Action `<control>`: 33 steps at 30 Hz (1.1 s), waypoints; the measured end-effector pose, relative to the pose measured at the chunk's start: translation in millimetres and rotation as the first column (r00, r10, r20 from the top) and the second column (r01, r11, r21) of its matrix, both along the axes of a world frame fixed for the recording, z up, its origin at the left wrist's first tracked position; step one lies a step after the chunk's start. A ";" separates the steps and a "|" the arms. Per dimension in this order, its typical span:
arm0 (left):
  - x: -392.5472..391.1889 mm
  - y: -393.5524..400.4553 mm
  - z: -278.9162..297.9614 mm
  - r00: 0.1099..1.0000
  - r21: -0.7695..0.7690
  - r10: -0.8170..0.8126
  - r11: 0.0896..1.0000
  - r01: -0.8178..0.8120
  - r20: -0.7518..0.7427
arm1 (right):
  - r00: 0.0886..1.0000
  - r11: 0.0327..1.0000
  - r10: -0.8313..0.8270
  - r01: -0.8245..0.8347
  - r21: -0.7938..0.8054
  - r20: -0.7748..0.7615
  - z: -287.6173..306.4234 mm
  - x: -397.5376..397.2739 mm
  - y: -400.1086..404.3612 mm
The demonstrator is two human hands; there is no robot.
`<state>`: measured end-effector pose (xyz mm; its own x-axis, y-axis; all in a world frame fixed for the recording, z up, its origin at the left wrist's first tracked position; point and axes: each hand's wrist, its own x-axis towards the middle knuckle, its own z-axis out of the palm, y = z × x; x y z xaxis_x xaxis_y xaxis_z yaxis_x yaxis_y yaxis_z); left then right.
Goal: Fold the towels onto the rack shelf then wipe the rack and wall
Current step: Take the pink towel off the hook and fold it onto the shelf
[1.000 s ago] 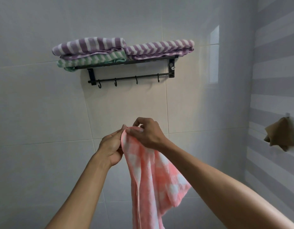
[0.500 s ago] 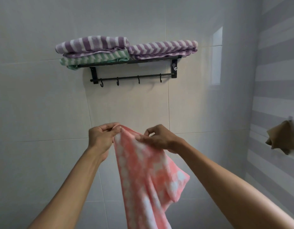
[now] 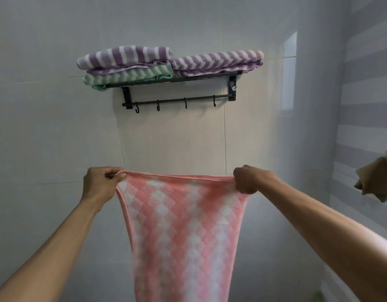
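A pink and white checked towel (image 3: 179, 232) hangs spread flat in front of me, its lower end out of view. My left hand (image 3: 100, 185) pinches its top left corner and my right hand (image 3: 250, 179) grips its top right corner, the top edge stretched between them. Above on the white tiled wall (image 3: 46, 131) is a black rack (image 3: 177, 80). On its shelf lie a folded purple striped towel (image 3: 125, 57) stacked over a green striped towel (image 3: 127, 77) at the left, and another purple striped towel (image 3: 218, 62) at the right.
Under the shelf runs a black bar with several empty hooks (image 3: 173, 103). A brown cloth (image 3: 377, 178) hangs on the striped side wall at the right. A bright window reflection shows on the tiles right of the rack.
My hands were close together on the bunched towel; they have moved apart sideways, spreading the towel's top edge out wide and flat.
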<state>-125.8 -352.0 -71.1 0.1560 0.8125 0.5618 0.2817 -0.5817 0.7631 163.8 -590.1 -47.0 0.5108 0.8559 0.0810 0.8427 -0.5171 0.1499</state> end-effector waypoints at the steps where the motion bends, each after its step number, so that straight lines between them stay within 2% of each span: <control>1: 0.5 -1.7 1.7 1.000 0.018 0.021 1.000 -0.020 -0.020 | 0.997 0.999 -0.021 0.017 0.051 0.071 12.8 -0.1 0.1; 4: 2.8 -4.8 22.4 0.993 0.086 0.111 0.990 -0.113 0.033 | 0.963 0.947 -0.091 0.004 0.322 0.255 45.4 3.1 3.8; 7: 5.5 0.0 44.6 0.972 0.079 0.145 0.984 -0.162 0.188 | 0.947 0.820 -0.134 -0.059 0.569 0.293 50.1 6.8 8.9; 9: 9.4 4.6 43.2 0.982 0.083 0.135 0.986 -0.147 0.130 | 0.971 0.828 -0.127 -0.010 0.561 0.203 38.1 4.5 7.5; 11: 15.0 6.6 36.6 0.994 0.057 0.105 0.993 -0.106 0.031 | 0.981 0.899 -0.143 0.074 0.431 0.130 31.8 4.1 3.5; 12: 18.5 6.5 35.5 0.995 0.054 0.099 0.994 -0.100 0.016 | 0.983 0.904 -0.153 0.097 0.416 0.103 35.1 5.6 1.5; 14: 24.9 4.3 40.8 0.989 0.058 0.120 0.990 -0.125 0.084 | 0.988 0.840 -0.150 0.112 0.530 0.029 48.7 12.2 2.6; 16: 29.8 3.4 51.3 0.970 0.049 0.132 0.988 -0.145 0.204 | 0.990 0.708 -0.138 0.090 0.701 0.012 61.0 21.2 7.3; 18: 31.7 4.4 55.1 0.977 0.050 0.121 0.990 -0.132 0.175 | 0.993 0.656 -0.120 0.081 0.750 -0.002 65.6 30.7 11.4; 21: 33.3 11.8 51.3 0.988 0.006 0.080 0.997 -0.082 0.131 | 0.987 0.735 -0.114 0.159 0.659 -0.112 62.6 42.7 11.6; 23: 34.9 14.0 50.0 0.986 -0.002 0.079 0.997 -0.079 0.147 | 0.982 0.775 -0.185 0.172 0.609 -0.043 61.3 44.1 11.4; 25: 38.3 15.8 47.6 0.982 -0.015 0.094 0.996 -0.092 0.164 | 0.983 0.789 -0.182 0.138 0.599 0.013 65.0 42.2 8.5; 27: 40.2 14.9 44.2 0.978 -0.034 0.106 0.994 -0.102 0.179 | 0.986 0.766 -0.063 0.147 0.626 -0.155 67.2 37.1 1.9; 29: 40.6 15.9 39.3 0.976 -0.060 0.105 0.994 -0.095 0.189 | 0.928 0.736 0.050 0.216 0.642 -0.370 61.1 37.7 -4.3; 33: 40.3 23.5 26.8 0.980 -0.078 0.055 0.996 -0.041 0.192 | 0.777 0.641 0.218 0.343 0.687 -0.590 43.1 42.9 -8.1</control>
<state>-85.5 -328.5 -44.2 0.0098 0.8566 0.5158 0.1509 -0.5112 0.8461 206.7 -598.2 -4.0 0.7330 0.5999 0.3208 0.5569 -0.2583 -0.7894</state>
